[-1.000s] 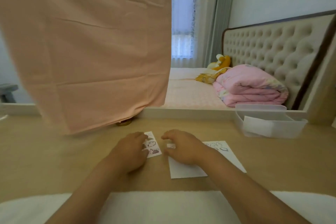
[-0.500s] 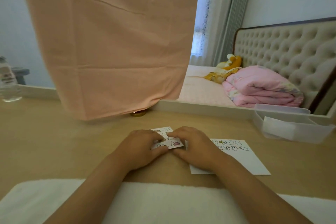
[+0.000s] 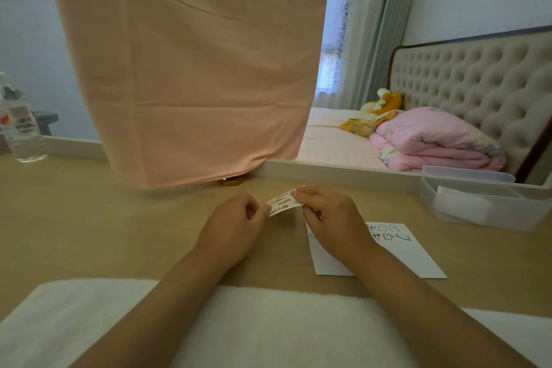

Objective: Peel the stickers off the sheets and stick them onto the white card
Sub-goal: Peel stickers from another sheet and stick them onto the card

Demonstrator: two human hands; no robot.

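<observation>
A small sticker sheet (image 3: pixel 282 202) with printed cartoon figures is lifted off the wooden table (image 3: pixel 104 227) between both hands. My left hand (image 3: pixel 236 224) pinches its near left edge. My right hand (image 3: pixel 325 215) pinches its far right end with curled fingers. The white card (image 3: pixel 397 254) lies flat to the right, partly under my right wrist, with several stickers along its far edge.
A clear plastic box (image 3: pixel 484 206) holding white paper stands at the right rear. A water bottle (image 3: pixel 21 128) stands at the far left. A peach cloth (image 3: pixel 191 69) hangs over a mirror behind. A white towel (image 3: pixel 209 326) covers the near edge.
The sticker sheet lay on the table under my left hand; both hands have since picked it up and hold it raised between them. The camera view shifted left.
</observation>
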